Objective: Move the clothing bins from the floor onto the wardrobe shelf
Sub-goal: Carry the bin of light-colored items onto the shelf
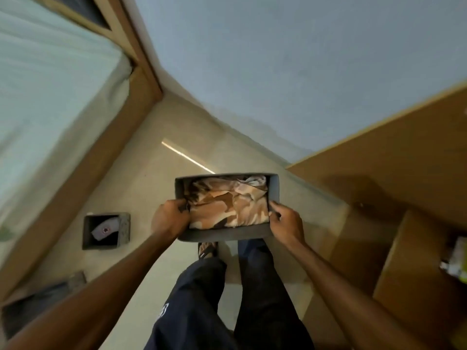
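Grey bin (274,188) of tan clothing held off the floor (141,183). Left hand (169,219) and right hand (288,223) clamped on its side walls. Second bin (125,229) on floor, left

Three grey bins: one held (274,189), two on the floor (123,229) (75,277).

grey bin (274,188) holds tan-and-brown mottled cloth (227,205); dark navy trousers (202,299); beige floor (151,178).

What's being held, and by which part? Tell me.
A grey bin of folded clothes, held by its two short sides: left hand and right hand gripping the rims.
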`<state>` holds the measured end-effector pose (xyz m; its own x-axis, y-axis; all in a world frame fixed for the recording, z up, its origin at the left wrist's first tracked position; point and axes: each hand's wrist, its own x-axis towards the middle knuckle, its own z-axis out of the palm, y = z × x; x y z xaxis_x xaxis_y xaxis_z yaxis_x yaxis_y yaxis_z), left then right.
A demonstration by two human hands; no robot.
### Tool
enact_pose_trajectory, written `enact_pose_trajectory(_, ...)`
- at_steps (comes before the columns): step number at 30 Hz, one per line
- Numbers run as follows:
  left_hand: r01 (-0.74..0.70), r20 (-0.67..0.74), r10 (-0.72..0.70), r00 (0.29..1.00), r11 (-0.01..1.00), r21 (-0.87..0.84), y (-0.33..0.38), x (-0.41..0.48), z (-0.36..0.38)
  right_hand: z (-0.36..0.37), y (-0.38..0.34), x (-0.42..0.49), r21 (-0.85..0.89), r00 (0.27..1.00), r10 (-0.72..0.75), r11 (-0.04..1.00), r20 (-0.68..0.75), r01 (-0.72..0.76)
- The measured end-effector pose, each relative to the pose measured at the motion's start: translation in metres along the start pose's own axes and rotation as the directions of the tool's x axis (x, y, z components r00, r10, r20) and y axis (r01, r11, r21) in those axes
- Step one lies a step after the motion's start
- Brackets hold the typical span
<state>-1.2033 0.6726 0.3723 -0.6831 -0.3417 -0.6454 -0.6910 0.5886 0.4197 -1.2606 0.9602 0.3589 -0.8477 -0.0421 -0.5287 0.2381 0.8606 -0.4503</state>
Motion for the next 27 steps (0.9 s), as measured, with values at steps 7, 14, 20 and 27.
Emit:
enact_pose_trajectory(7,-0.251,0.013,0.251,0.968,0.964,0.083,0.042,-0.090,-0.030,-0.069,0.020,-0.130,0.108,0.970,0.056,0.994,-0.236,-0.031)
enact_pose_trajectory(14,-0.593,0.126,0.581,0.804,0.799,0.102,0.154,-0.151,-0.015,-0.169,0.072,-0.200,0.197,0.808,0.238,0.968,-0.539,-0.153)
enact_pose_trajectory(20,-0.761,0.113,0.752,0.649,0.644,0.079,0.265,-0.206,0.017,-0.260,0.117,-0.251,0.321,0.617,0.338,0.936,-0.711,-0.144)
enact_pose_trajectory(27,-0.847,0.113,0.839,0.532,0.528,0.062,0.366,-0.260,0.062,-0.353,0.194,-0.269,0.317,0.511,0.335,0.940,-0.792,-0.124)
